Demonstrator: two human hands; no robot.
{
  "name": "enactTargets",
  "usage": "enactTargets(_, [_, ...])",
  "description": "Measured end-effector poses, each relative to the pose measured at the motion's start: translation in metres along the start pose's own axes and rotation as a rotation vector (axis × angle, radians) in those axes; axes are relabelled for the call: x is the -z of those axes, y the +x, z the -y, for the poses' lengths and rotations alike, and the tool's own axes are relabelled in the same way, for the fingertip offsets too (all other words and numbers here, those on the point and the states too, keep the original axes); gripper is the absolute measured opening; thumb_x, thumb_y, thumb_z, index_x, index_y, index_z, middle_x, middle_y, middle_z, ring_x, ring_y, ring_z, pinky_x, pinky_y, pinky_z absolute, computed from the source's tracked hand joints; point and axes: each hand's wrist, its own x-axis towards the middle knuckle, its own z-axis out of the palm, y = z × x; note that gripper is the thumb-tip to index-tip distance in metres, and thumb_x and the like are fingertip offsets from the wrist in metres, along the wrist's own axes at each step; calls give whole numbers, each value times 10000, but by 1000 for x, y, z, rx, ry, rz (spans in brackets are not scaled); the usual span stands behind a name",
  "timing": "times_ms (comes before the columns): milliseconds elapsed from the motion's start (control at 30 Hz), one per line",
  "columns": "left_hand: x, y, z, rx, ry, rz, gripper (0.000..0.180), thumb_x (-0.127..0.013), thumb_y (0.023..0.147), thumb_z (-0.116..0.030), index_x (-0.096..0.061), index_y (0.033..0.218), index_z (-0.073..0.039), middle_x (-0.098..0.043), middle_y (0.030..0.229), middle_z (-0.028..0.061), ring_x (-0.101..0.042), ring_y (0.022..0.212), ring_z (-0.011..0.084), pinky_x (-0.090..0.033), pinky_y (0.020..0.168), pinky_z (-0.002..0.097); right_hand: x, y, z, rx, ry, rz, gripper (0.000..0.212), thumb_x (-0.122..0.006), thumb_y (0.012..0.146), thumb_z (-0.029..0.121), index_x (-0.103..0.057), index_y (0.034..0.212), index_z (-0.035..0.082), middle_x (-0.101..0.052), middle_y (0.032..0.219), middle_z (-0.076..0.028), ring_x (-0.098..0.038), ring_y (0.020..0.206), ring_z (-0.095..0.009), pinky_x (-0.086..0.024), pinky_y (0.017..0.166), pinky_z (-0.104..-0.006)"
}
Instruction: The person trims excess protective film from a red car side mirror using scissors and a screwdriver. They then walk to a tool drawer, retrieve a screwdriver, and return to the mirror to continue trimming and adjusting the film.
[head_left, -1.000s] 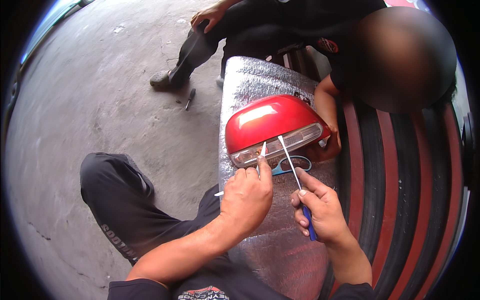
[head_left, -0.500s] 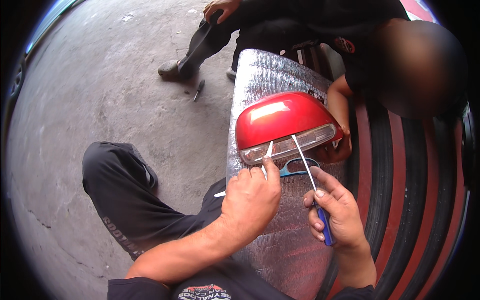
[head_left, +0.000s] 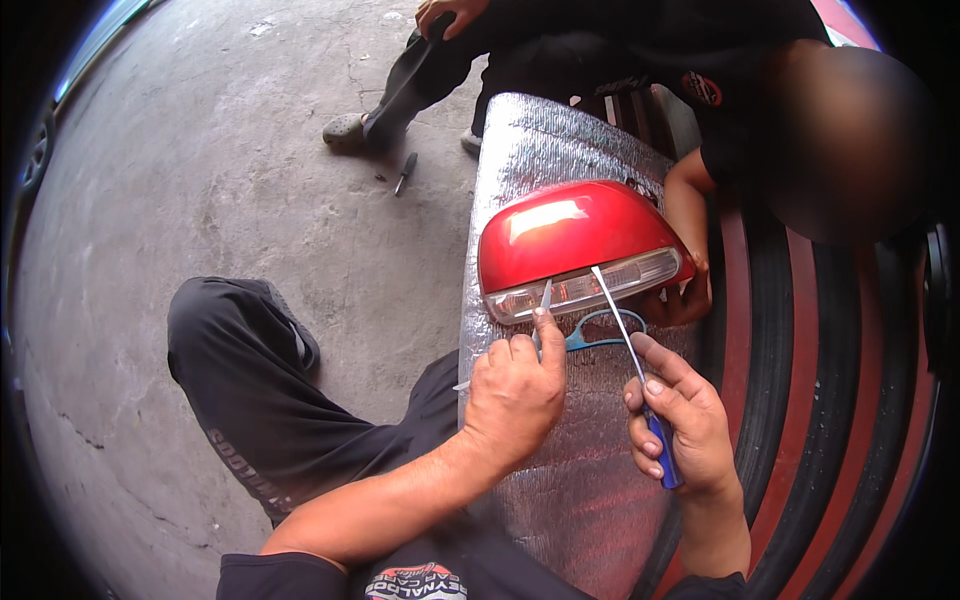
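Observation:
A glossy red side mirror cover [head_left: 570, 225] with a clear turn-signal lens [head_left: 585, 287] along its near edge lies on silver foil padding [head_left: 560, 470]. My left hand [head_left: 515, 395] is closed around wide-open scissors [head_left: 598, 328] with a teal handle loop; one blade points at the seam between cover and lens. In my right hand [head_left: 685, 420] is a flat screwdriver [head_left: 660, 447] with a blue handle, its tip at the same seam farther right. A co-worker's hand [head_left: 688, 295] steadies the cover's right end. Part of the scissors is hidden by my left hand.
The co-worker sits across from me, one shoe [head_left: 345, 130] on the concrete floor [head_left: 240, 190]. A dark-handled tool [head_left: 406, 173] lies on the floor. Red and black slats [head_left: 790, 350] of a bench run along the right. My bent knee [head_left: 215, 320] is at left.
The whole view has shifted slightly. Both tool tips stay at the seam, and both hands keep their grips with little visible movement.

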Motion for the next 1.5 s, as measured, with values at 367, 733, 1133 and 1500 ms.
enactTargets(367, [30, -3, 24, -35, -42, 130, 546, -596, 830, -44, -548, 1359, 80, -621, 822, 135, -650, 774, 286, -555, 672, 401, 1, 0, 3, 18, -15, -7, 507, -522, 1029, 74, -424, 1525, 43, -606, 966, -116, -525, 531, -103, -438, 370, -232])
enactTargets(733, [65, 19, 55, -58, -144, 337, 519, -579, 876, -41, -507, 1380, 58, -674, 889, 175, -696, 864, 325, -585, 697, 438, -3, 1, 4, 20, -47, -19, 506, -518, 1032, 74, -418, 1527, 42, -604, 962, -115, -526, 533, -104, -433, 365, -229])
enactTargets(1133, [93, 82, 85, -137, -281, 587, 270, -538, 867, -25, -583, 1125, 41, -677, 781, 278, -707, 818, 443, -562, 742, 540, -3, 3, 12, 11, -93, -16, 523, -522, 1028, 70, -412, 1538, 36, -601, 943, -108, -508, 511, -101, -427, 362, -233])
enactTargets(1500, [5, -9, 24, 35, -80, 42, 744, -606, 804, -40, -400, 1508, 85, -556, 867, 145, -570, 771, 282, -482, 666, 418, -5, 1, 0, 22, 24, -18, 542, -529, 1032, 69, -382, 1552, 28, -603, 943, -117, -538, 545, -113, -447, 377, -248])
